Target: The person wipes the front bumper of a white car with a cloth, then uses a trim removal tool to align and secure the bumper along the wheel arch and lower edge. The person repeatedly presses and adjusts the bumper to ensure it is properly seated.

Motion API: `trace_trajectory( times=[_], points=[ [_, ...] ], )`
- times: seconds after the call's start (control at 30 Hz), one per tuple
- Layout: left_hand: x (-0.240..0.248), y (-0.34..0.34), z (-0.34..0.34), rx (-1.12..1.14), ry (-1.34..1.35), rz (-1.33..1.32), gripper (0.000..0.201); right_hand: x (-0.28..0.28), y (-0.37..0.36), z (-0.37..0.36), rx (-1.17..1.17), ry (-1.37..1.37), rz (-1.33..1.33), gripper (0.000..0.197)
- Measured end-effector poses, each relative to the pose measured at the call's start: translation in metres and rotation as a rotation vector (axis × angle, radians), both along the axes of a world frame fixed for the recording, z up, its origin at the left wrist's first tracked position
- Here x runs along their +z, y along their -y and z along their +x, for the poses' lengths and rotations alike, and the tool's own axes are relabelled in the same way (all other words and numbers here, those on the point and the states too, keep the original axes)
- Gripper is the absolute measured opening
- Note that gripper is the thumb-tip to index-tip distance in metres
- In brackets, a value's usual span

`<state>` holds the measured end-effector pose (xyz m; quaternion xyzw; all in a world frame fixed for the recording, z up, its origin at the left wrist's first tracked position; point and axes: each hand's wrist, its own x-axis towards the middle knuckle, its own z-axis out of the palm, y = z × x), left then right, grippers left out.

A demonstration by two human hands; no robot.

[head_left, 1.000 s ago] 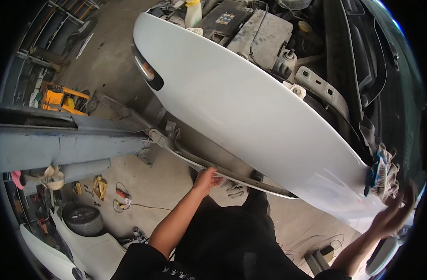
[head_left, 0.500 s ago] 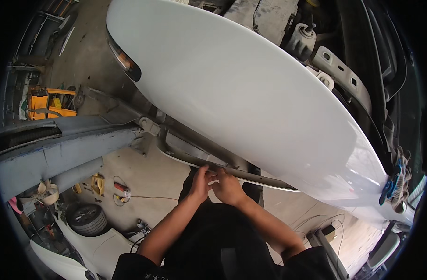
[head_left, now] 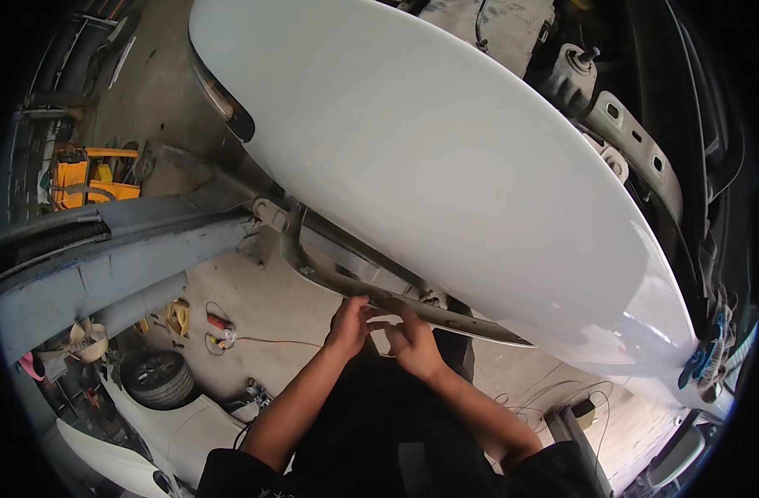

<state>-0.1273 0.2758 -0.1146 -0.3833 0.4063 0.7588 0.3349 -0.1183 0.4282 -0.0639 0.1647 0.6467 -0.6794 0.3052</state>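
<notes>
A large white car body panel (head_left: 446,174) slants across the scene ahead of me. Below it runs a curved dark strip with a thin white outer rim (head_left: 471,325). My left hand (head_left: 346,330) is at this rim, its fingers bent over the edge. Close beside it, my right hand (head_left: 416,349) also has fingers on the rim, with the others curled toward my left hand. The fingertips of both hands nearly meet. Any small thing between them is hidden from view.
A blue-grey metal beam (head_left: 122,257) reaches in from the left to the strip's end. Lower left lie a tyre on a wheel (head_left: 157,378), white panels (head_left: 176,436) and a red corded tool (head_left: 219,324). An orange case (head_left: 72,183) stands farther off. Gloves (head_left: 707,357) rest at right.
My hands have moved slightly apart at the rim, and the right hand has shifted a little right. The view has shifted slightly; the panel and strip appear otherwise unchanged.
</notes>
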Motion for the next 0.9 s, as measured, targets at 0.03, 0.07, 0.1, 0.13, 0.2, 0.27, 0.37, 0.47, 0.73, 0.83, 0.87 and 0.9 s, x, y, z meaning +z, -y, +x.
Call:
trace_trajectory(
  times=[0.03, 0.07, 0.1, 0.13, 0.2, 0.27, 0.37, 0.47, 0.73, 0.83, 0.87, 0.9],
  points=[
    [0.002, -0.001, -0.002, -0.009, -0.006, 0.017, 0.035, 0.0, -0.001, 0.0, 0.007, 0.044, -0.022, 0.041],
    [0.003, 0.0, -0.003, -0.019, -0.013, 0.035, 0.035, 0.0, -0.003, -0.001, 0.013, 0.087, -0.045, 0.041],
    [0.002, 0.0, -0.002, -0.02, -0.014, 0.042, 0.035, 0.002, -0.005, -0.004, 0.021, 0.13, -0.066, 0.041],
    [0.0, 0.001, -0.002, -0.021, -0.015, 0.05, 0.034, 0.006, -0.006, -0.009, 0.082, 0.102, 0.021, 0.041],
    [-0.002, 0.003, -0.001, -0.02, -0.015, 0.052, 0.034, 0.016, -0.007, -0.019, 0.207, 0.045, 0.191, 0.04],
    [-0.004, 0.003, 0.002, -0.017, -0.012, 0.04, 0.034, 0.005, -0.002, -0.011, 0.187, -0.152, 0.306, 0.04],
    [-0.006, 0.001, 0.004, 0.037, 0.007, 0.031, 0.033, 0.011, 0.005, -0.018, 0.164, -0.261, 0.274, 0.038],
    [-0.001, 0.004, 0.006, -0.004, -0.009, 0.017, 0.035, 0.002, 0.004, -0.019, 0.243, -0.254, 0.29, 0.036],
    [0.014, 0.005, -0.001, -0.778, -0.467, -0.716, 0.032, 0.01, 0.045, -0.072, 0.438, -0.551, 0.517, 0.029],
    [0.014, 0.002, -0.001, -0.253, -0.362, -0.261, 0.037, -0.017, 0.087, -0.091, 0.589, -0.678, 0.608, 0.023],
    [0.016, 0.003, 0.001, -0.28, -0.366, -0.281, 0.038, -0.03, 0.1, -0.094, 0.622, -0.699, 0.624, 0.022],
    [0.008, 0.005, 0.011, -0.249, -0.443, -0.319, 0.038, -0.035, 0.111, -0.093, 0.67, -0.721, 0.64, 0.021]
  ],
)
